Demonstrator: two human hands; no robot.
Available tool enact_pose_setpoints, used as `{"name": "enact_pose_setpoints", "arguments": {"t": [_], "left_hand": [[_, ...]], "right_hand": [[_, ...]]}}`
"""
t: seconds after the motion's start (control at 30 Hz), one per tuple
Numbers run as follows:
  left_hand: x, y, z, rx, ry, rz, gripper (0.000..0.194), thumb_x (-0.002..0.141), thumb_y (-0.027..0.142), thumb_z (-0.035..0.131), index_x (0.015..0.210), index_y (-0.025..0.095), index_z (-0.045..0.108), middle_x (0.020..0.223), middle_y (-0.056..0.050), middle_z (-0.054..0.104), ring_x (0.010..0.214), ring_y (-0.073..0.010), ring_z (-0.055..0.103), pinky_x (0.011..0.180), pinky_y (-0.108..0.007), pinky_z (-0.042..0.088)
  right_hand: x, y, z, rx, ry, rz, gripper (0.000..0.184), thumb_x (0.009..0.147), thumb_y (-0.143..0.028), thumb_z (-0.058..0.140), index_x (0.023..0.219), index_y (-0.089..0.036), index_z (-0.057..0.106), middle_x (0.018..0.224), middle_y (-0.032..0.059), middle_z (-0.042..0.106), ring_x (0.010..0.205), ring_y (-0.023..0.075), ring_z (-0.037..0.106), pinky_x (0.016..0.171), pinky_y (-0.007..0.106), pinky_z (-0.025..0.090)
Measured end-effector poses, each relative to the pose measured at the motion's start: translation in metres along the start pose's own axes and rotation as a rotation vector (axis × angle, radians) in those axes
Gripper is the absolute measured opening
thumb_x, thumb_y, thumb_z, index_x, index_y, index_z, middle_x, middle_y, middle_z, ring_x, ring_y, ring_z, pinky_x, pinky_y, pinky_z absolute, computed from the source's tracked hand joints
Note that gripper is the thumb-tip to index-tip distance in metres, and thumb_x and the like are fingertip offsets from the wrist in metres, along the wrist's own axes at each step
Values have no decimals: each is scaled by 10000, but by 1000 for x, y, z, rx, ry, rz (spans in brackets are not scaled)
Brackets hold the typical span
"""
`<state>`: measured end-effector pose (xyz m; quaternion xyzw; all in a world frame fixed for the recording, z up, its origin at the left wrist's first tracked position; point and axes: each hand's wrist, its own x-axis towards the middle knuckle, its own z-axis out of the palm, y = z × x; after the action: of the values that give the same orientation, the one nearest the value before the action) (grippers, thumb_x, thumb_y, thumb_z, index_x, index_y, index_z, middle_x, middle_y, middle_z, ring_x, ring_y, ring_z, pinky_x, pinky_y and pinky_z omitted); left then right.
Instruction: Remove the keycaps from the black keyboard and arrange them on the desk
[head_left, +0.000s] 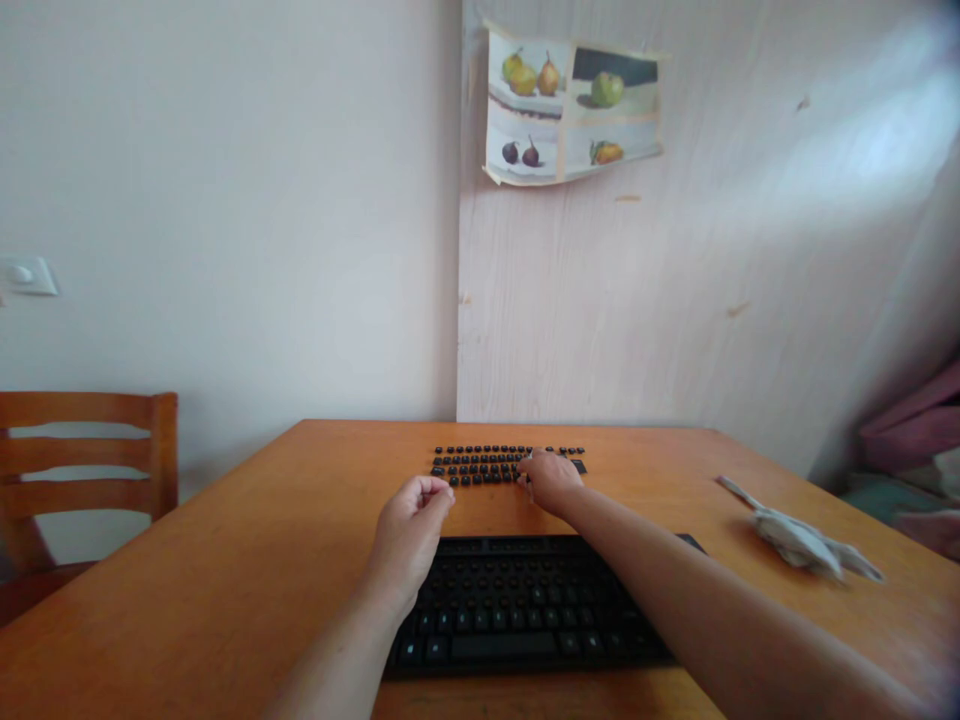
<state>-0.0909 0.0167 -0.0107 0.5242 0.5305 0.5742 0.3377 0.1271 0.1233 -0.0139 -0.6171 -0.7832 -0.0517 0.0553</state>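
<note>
A black keyboard [517,600] lies on the table in front of me. Its lower rows carry keycaps, while the upper rows show bare key sockets. Beyond it, loose black keycaps [480,468] are laid out in several rows. My right hand [551,478] reaches over the keyboard to the right part of these rows, its fingers closed down around a keycap there, partly hidden by the hand. Above the keyboard's upper left corner is my left hand [416,515], thumb and fingers pressed together; whatever may be between them is hidden.
On the right of the wooden table [247,560] lies a greyish cloth-like bundle [799,540] with a thin handle. A wooden chair [82,455] stands at the left. Fruit pictures [574,110] are taped to the wall behind. Fabric [915,430] is heaped at far right.
</note>
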Motion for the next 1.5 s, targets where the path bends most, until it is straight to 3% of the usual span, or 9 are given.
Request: {"name": "enact_pose_setpoints", "arguments": {"t": [0.37, 0.53, 0.73, 0.87, 1.0, 1.13, 1.5], "left_hand": [[0, 1, -1, 7, 4, 5, 305, 751, 438, 627, 886, 165, 654, 820, -47, 676, 810, -205, 618, 767, -321, 460], [-1, 2, -1, 21, 10, 1, 287, 743, 421, 635, 864, 161, 657, 806, -39, 671, 795, -196, 610, 761, -304, 449], [-2, 2, 0, 19, 0, 9, 258, 734, 407, 642, 834, 169, 652, 789, -28, 673, 781, -187, 605, 750, -290, 444], [-2, 3, 2, 27, -15, 0, 275, 731, 419, 644, 844, 168, 655, 803, -34, 684, 791, -192, 612, 753, -292, 443], [-2, -1, 3, 92, -47, 41, 255, 734, 404, 644, 835, 171, 654, 782, -25, 673, 769, -186, 607, 727, -284, 441], [-1, -5, 5, 191, -100, 80, 265, 763, 422, 615, 859, 178, 653, 769, -22, 670, 748, -189, 612, 700, -285, 440], [-9, 3, 9, 305, -192, 146, 225, 819, 407, 555, 831, 196, 632, 766, -20, 674, 737, -184, 619, 692, -281, 446]], "right_hand": [[-5, 4, -4, 90, 64, 15, 257, 877, -336, 558, 1045, -246, 731, 1071, 126, 667, 956, 254, 644, 784, 321, 447], [-18, 6, -21, 253, 151, -4, 317, 907, -417, 496, 1016, -235, 732, 977, 102, 695, 878, 224, 642, 740, 293, 433], [-49, 5, -41, 501, 246, -13, 230, 880, -278, 464, 921, -202, 676, 804, 40, 702, 716, 154, 611, 625, 234, 422], [-82, 3, -55, 868, 143, 44, 110, 794, -287, 572, 749, -187, 581, 533, -21, 573, 489, 106, 477, 484, 208, 354], [-116, -1, -62, 1092, -47, 73, 211, 782, -385, 641, 765, -182, 585, 564, -22, 585, 451, 79, 435, 428, 192, 297], [-137, -7, -53, 1079, -105, 102, 303, 814, -482, 620, 782, -182, 589, 544, -31, 560, 431, 78, 427, 408, 194, 279], [-149, -30, -32, 891, 59, 12, 281, 885, -413, 549, 716, -191, 575, 530, -33, 544, 490, 105, 467, 508, 227, 345]]}}
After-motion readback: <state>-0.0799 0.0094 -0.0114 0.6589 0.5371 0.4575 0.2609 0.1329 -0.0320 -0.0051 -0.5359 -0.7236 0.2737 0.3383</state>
